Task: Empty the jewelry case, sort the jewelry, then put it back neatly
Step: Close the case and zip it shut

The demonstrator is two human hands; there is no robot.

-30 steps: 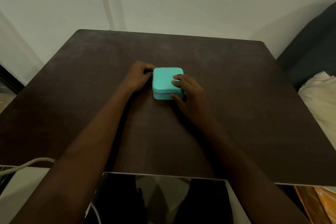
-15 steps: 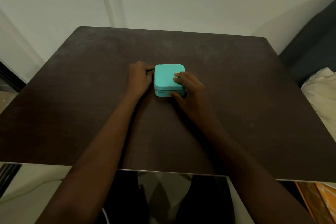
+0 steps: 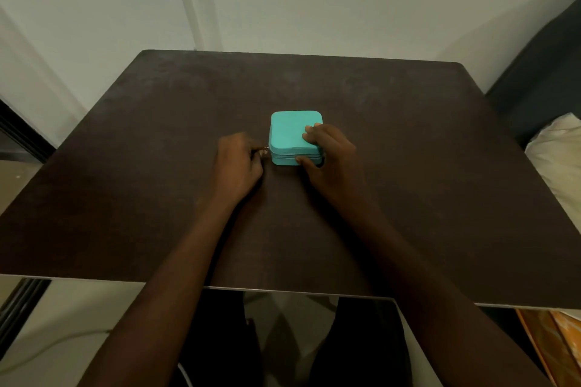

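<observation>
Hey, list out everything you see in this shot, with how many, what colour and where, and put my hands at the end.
jewelry case: one, teal, closed, near the middle of the table
zipper pull: one, metallic, at the case's left near corner
table: one, dark brown, fills most of the view
wall: pale, behind the table
cushion: one, off-white, at the right edge beside the table
cable: one, white, on the floor at lower left
left hand: one, left of the case, pinching the zipper pull
right hand: one, fingers on the case's lid, thumb on its near side
</observation>
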